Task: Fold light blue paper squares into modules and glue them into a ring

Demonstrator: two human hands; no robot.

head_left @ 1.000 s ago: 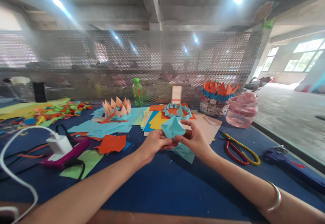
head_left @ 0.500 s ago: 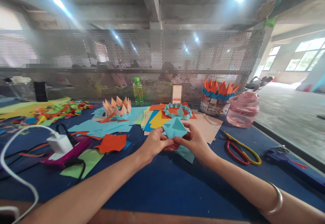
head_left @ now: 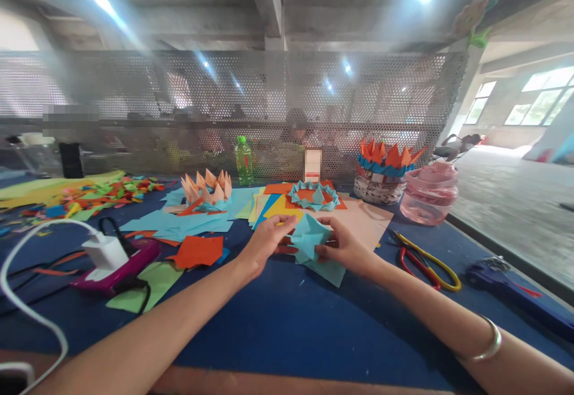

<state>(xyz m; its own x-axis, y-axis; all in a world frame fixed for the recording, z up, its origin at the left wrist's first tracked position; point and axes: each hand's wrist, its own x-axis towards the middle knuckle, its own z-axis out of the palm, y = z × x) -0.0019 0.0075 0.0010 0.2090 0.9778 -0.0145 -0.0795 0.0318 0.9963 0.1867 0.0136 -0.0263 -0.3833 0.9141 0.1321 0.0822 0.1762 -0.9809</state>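
In the middle of the head view, a folded light-blue paper piece [head_left: 308, 235] with pointed flaps is between my two hands. My left hand [head_left: 269, 241] is at its left side, thumb along the upper edge and fingers partly hidden behind it. My right hand [head_left: 347, 245] grips the right side between thumb and fingers. Beneath the piece, a flat light-blue sheet [head_left: 330, 273] lies on the blue table. Just beyond stands a light-blue folded paper ring [head_left: 334, 199] on orange sheets.
Scissors [head_left: 428, 266] and a blue glue gun [head_left: 515, 290] lie at right, near a pink jar [head_left: 429, 201]. At left are a purple power strip [head_left: 110, 275] with cables, an orange sheet [head_left: 198, 253] and a peach paper crown [head_left: 207, 190]. A green bottle [head_left: 244, 162] stands behind.
The folded paper has turned and its flaps have spread, with its top now more upright. My left hand has shifted slightly left and its thumb has lifted toward the upper edge.
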